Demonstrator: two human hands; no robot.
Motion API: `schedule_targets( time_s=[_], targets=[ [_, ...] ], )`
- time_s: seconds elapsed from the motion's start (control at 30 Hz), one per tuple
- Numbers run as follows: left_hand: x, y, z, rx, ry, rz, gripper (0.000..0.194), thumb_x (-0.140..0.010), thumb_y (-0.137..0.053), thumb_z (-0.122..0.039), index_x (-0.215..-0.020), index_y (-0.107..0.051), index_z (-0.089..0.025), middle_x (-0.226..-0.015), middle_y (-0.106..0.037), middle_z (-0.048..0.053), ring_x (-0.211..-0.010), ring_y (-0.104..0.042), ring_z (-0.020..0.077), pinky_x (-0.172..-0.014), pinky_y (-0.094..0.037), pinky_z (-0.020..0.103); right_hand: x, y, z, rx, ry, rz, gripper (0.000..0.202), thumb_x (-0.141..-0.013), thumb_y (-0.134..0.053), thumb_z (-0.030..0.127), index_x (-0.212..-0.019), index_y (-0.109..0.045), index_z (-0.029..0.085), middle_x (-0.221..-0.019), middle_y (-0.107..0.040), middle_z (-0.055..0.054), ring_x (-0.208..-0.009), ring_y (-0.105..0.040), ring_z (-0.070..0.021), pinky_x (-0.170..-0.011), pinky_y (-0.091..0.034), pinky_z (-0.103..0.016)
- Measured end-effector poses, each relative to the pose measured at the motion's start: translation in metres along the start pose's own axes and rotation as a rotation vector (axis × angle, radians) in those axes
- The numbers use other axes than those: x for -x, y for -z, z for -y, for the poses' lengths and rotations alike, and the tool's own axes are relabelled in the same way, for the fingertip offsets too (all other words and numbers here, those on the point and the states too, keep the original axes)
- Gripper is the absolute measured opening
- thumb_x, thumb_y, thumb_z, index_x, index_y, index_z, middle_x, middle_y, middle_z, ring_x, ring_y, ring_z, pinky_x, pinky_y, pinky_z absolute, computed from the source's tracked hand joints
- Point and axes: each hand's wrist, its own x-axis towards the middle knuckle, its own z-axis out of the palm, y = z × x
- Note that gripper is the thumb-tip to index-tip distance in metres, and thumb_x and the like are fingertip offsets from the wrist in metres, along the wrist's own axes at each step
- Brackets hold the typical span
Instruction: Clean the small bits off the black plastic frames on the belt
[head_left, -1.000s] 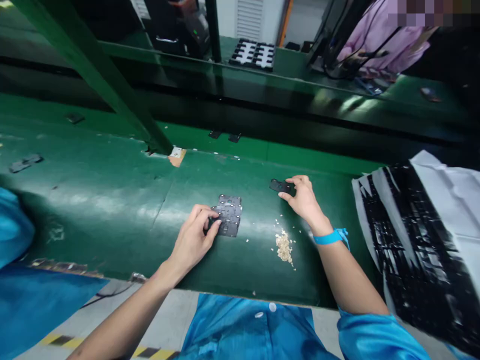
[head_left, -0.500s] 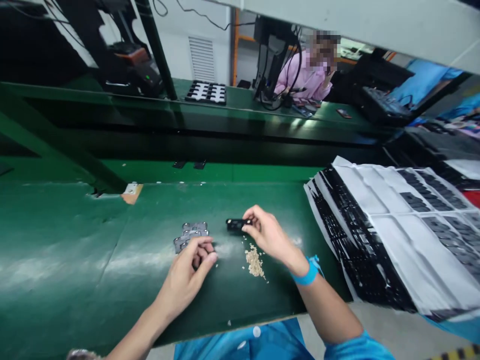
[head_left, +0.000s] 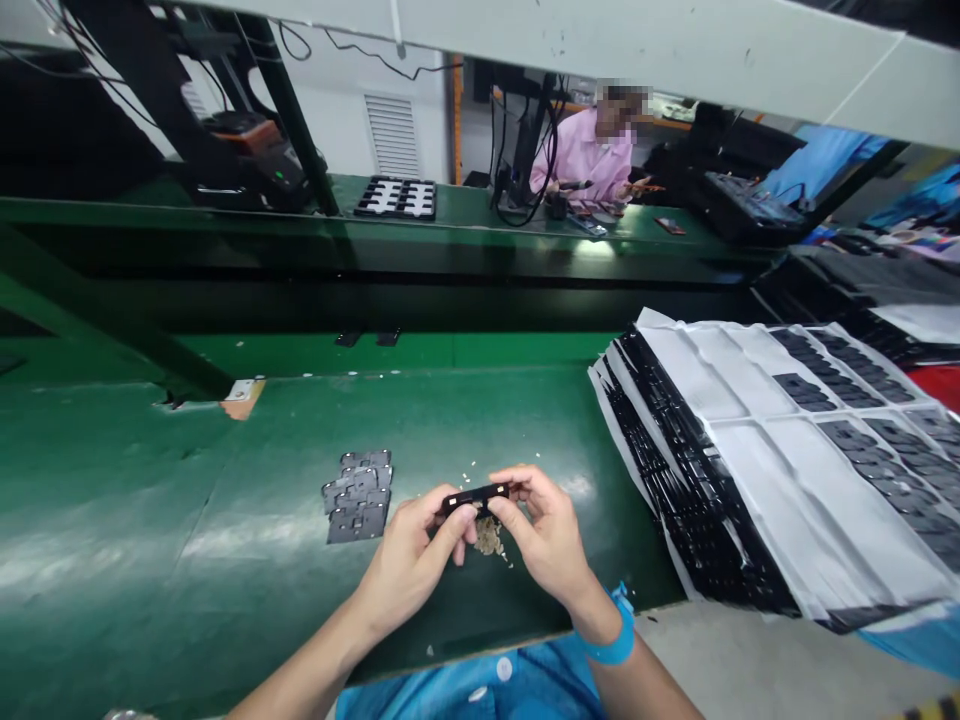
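Black and narrow from this angle, the black part point(head_left: 478, 497) is up between two bare hands, and both of them have a grip on it! Left hand point(head_left: 409, 555) has the near end, thumb along the lower front edge, fingers curled round behind. Right hand point(head_left: 544, 530) matches it at the other end, thumb low, index finger over the top edge. Small pale patches show on the face turned toward the wearer, one close to each end.

Just beyond the thumbs, partly covered by the hands and the part, sits a little heap of pale bits point(head_left: 489, 537) on the green bench point(head_left: 262, 450), with a few strays scattered past the fingertips. Out to the left of the left hand, look, a cluster of flat dark pieces point(head_left: 358, 500), overlapping one another, lying flat on the bench. Farther off, beyond that cluster, two small dark pieces point(head_left: 367, 339) rest near the back.

Over on the right hand's side, there's a blue band point(head_left: 615, 635) round the wrist, and well to the right of it a big pile of white trays point(head_left: 750, 420), the top one carrying rows of dark pieces in its far and right-hand compartments. Across the way, far beyond both hands, a person in pink point(head_left: 585, 155) is at another bench, and a black tray with white inserts point(head_left: 396, 197) lies to the left of them.
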Motion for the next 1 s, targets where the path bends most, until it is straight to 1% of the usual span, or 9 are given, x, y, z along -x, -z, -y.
schedule_targets(
  time_s=[0.03,0.1,0.17,0.23,0.33,0.53,0.63,0.77,1.0],
  targets=[
    [0.0,-0.003,-0.001,0.0,-0.01,-0.01,0.039,-0.109,-0.054,-0.046,-0.084,-0.064,-0.018,-0.072,-0.069,0.001,-0.06,-0.064,0.0133,-0.064,-0.05,0.025,0.001,0.001,0.0,-0.045,-0.03,0.001,0.015,-0.097,-0.072,0.029,-0.109,-0.075,0.021,-0.09,-0.076,-0.004,-0.079,-0.07,-0.0172,-0.074,-0.058,-0.029],
    [0.002,-0.007,-0.005,-0.022,-0.043,-0.035,0.037,-0.111,-0.052,-0.043,-0.084,-0.062,-0.019,-0.07,-0.067,0.0,-0.059,-0.063,0.0127,-0.063,-0.049,0.024,0.004,0.002,0.003,-0.156,-0.091,0.038,0.016,-0.099,-0.072,0.033,-0.109,-0.073,0.02,-0.084,-0.073,-0.002,-0.07,-0.068,-0.0143,-0.066,-0.056,-0.025],
    [0.003,-0.011,-0.009,-0.073,-0.085,-0.068,0.033,-0.112,-0.05,-0.038,-0.085,-0.059,-0.02,-0.066,-0.062,-0.003,-0.056,-0.06,0.0118,-0.061,-0.046,0.023,0.005,0.004,0.008,-0.259,-0.137,0.095,0.017,-0.102,-0.069,0.036,-0.108,-0.071,0.02,-0.074,-0.066,0.002,-0.057,-0.059,-0.0103,-0.054,-0.049,-0.021],
    [0.005,-0.013,-0.013,-0.135,-0.144,-0.103,0.029,-0.112,-0.05,-0.034,-0.086,-0.056,-0.021,-0.062,-0.056,-0.006,-0.054,-0.054,0.011,-0.059,-0.043,0.023,0.005,0.006,0.014,-0.316,-0.145,0.122,0.019,-0.104,-0.068,0.038,-0.107,-0.071,0.02,-0.072,-0.062,0.003,-0.051,-0.052,-0.0081,-0.048,-0.044,-0.02],
    [0.006,-0.015,-0.017,-0.219,-0.242,-0.129,0.024,-0.111,-0.049,-0.028,-0.09,-0.057,-0.021,-0.064,-0.051,-0.006,-0.054,-0.049,0.0102,-0.057,-0.04,0.023,0.004,0.008,0.022,-0.329,-0.101,0.103,0.019,-0.103,-0.069,0.038,-0.107,-0.074,0.02,-0.082,-0.065,0.0,-0.052,-0.054,-0.0077,-0.048,-0.046,-0.02],
    [0.007,-0.014,-0.017,-0.292,-0.361,-0.148,0.013,-0.11,-0.051,-0.02,-0.1,-0.059,-0.02,-0.073,-0.055,-0.005,-0.058,-0.051,0.0092,-0.059,-0.042,0.021,0.001,0.005,0.024,-0.319,-0.041,0.075,0.016,-0.105,-0.066,0.031,-0.105,-0.078,0.021,-0.092,-0.07,-0.003,-0.049,-0.049,-0.0043,-0.045,-0.042,-0.019],
    [0.008,-0.013,-0.015,-0.294,-0.381,-0.165,0.011,-0.11,-0.052,-0.018,-0.101,-0.058,-0.021,-0.07,-0.052,-0.007,-0.055,-0.048,0.0084,-0.058,-0.04,0.02,0.0,0.0,0.021,-0.29,-0.029,0.055,0.017,-0.105,-0.065,0.029,-0.1,-0.078,0.021,-0.088,-0.071,-0.002,-0.048,-0.045,-0.0039,-0.045,-0.039,-0.018],
    [0.01,-0.013,-0.013,-0.279,-0.389,-0.173,0.013,-0.109,-0.051,-0.016,-0.099,-0.056,-0.021,-0.07,-0.051,-0.007,-0.055,-0.047,0.0081,-0.056,-0.038,0.02,0.001,-0.007,0.017,-0.277,-0.013,0.029,0.018,-0.105,-0.065,0.029,-0.095,-0.077,0.02,-0.083,-0.068,-0.001,-0.048,-0.042,-0.0044,-0.045,-0.039,-0.019],
    [0.012,-0.012,-0.012,-0.205,-0.346,-0.164,0.015,-0.11,-0.05,-0.017,-0.098,-0.056,-0.021,-0.069,-0.05,-0.007,-0.055,-0.045,0.0076,-0.055,-0.036,0.019,0.002,-0.011,0.008,-0.241,-0.03,0.031,0.022,-0.104,-0.063,0.031,-0.094,-0.078,0.019,-0.085,-0.068,-0.003,-0.048,-0.045,-0.0064,-0.045,-0.04,-0.021]
  ],
)
